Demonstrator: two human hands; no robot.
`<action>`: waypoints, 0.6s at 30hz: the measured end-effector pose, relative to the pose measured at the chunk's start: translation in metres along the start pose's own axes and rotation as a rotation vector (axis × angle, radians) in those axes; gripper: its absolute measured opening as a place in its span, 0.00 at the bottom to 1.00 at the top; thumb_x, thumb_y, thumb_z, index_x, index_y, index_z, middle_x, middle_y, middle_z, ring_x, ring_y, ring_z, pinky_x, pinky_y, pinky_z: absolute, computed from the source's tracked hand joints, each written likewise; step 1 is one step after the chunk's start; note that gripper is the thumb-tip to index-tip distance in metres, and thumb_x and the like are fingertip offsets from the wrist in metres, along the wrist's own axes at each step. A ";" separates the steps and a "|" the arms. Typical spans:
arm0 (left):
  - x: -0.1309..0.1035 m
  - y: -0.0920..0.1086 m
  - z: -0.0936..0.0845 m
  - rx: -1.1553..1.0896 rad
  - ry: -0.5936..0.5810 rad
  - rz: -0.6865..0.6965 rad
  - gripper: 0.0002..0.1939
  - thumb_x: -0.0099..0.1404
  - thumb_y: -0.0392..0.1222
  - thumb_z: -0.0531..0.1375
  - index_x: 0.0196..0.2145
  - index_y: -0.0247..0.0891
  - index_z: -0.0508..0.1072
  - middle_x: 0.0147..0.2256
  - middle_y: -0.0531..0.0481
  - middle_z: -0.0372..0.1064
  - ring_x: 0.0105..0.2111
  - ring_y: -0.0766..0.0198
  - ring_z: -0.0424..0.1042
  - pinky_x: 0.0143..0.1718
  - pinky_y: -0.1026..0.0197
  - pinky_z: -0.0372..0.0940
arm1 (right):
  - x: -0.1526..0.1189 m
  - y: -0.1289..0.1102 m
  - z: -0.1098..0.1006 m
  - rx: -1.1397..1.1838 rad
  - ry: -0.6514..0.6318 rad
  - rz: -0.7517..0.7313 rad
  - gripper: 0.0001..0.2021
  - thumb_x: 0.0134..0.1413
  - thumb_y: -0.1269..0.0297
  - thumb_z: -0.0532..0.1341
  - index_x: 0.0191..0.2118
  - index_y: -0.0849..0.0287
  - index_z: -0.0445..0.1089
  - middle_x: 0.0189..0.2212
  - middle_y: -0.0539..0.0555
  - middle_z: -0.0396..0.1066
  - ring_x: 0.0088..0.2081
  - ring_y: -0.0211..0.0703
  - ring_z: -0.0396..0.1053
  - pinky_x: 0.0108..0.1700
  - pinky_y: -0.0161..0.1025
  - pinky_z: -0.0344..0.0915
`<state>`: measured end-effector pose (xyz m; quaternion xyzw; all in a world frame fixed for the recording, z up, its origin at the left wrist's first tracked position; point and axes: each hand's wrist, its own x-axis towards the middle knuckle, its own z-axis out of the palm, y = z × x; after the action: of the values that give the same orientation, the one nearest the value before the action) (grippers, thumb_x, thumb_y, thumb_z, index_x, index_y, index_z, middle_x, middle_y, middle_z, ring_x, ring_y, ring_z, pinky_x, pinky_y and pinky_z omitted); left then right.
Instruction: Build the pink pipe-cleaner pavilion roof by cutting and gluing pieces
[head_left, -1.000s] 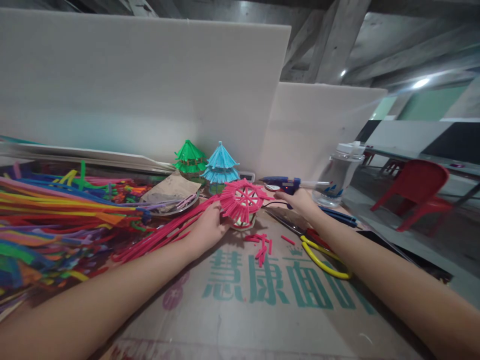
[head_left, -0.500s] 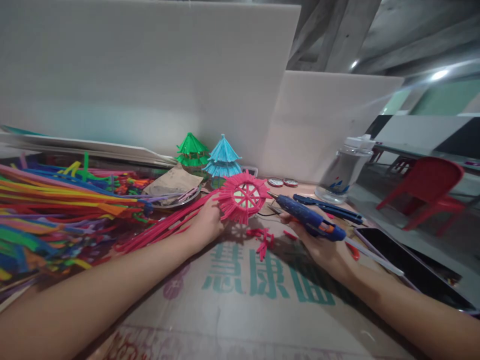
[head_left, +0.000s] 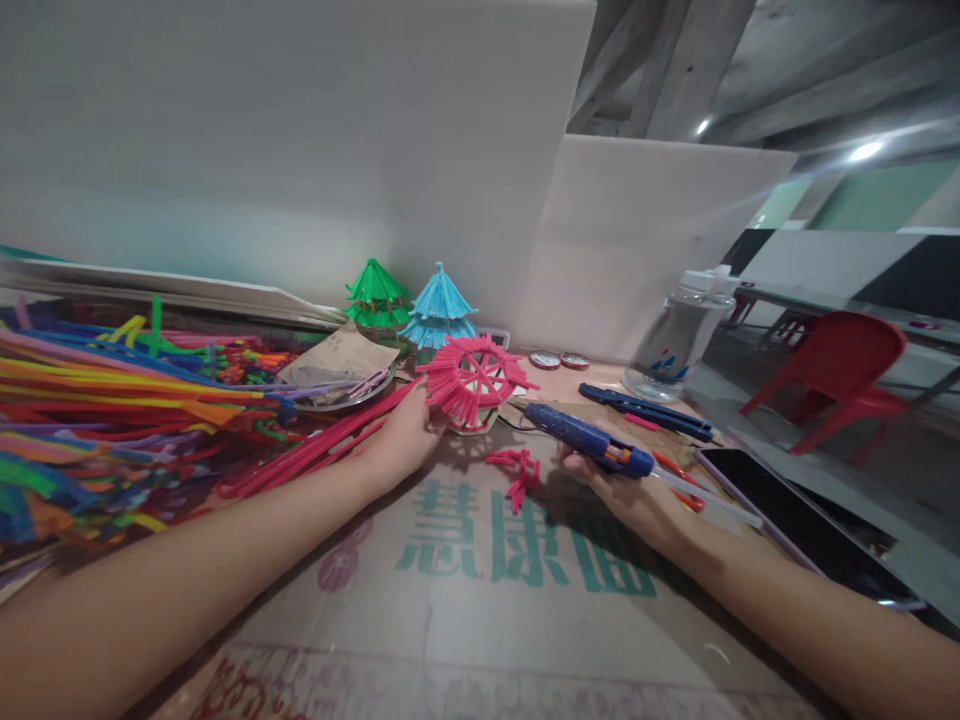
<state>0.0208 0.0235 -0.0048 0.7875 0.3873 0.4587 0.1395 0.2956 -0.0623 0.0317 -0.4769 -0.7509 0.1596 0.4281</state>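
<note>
Head view.

Pink strip-built roof piece: one, ring-shaped with open spokes, at the centre, above the surface, tilted so that the spokes show.
Left hand: closed on the left edge of the pink piece; fingertips partly hidden.
Right hand: wrapped about a blue glue gun, nozzle directed left, near the piece's right lower edge; contact cannot be told. Pale stick projecting from the rear.
Pink offcuts: small heap, between the hands.
Long pink strips: bundle, beside the left forearm.
Multicoloured strips: large pile, far left.
Brown paper: on a dish, left of centre.
Roofed models: one green, one blue, upright, side by side, behind the pink piece.
Round tins: two, at the back.
Navy cutter, red-handled tool partly covered, dark-screened phone, clear bottle: right side.
White boards: upright behind.
Red chair: beyond, right.
</note>
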 end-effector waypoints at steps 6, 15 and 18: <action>0.000 0.005 -0.001 -0.031 0.032 0.027 0.16 0.60 0.30 0.57 0.47 0.35 0.71 0.46 0.41 0.71 0.51 0.51 0.69 0.57 0.45 0.63 | 0.002 -0.003 0.004 0.079 -0.067 0.020 0.17 0.49 0.46 0.65 0.28 0.55 0.68 0.24 0.53 0.73 0.28 0.49 0.70 0.32 0.44 0.71; -0.005 0.003 0.001 -0.071 0.058 0.039 0.17 0.61 0.31 0.55 0.49 0.35 0.67 0.50 0.40 0.67 0.52 0.53 0.67 0.57 0.47 0.62 | 0.000 0.006 0.003 -0.046 -0.038 0.005 0.17 0.50 0.47 0.64 0.26 0.55 0.63 0.22 0.49 0.66 0.25 0.43 0.64 0.27 0.40 0.66; -0.005 0.003 0.001 -0.078 0.065 0.030 0.17 0.61 0.30 0.55 0.49 0.34 0.67 0.50 0.39 0.67 0.52 0.53 0.67 0.57 0.46 0.63 | 0.000 0.008 0.003 -0.024 -0.047 0.001 0.14 0.49 0.53 0.66 0.26 0.55 0.64 0.23 0.50 0.68 0.26 0.44 0.65 0.29 0.40 0.67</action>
<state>0.0216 0.0180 -0.0064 0.7718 0.3618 0.5008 0.1507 0.2979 -0.0579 0.0248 -0.4785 -0.7623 0.1620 0.4045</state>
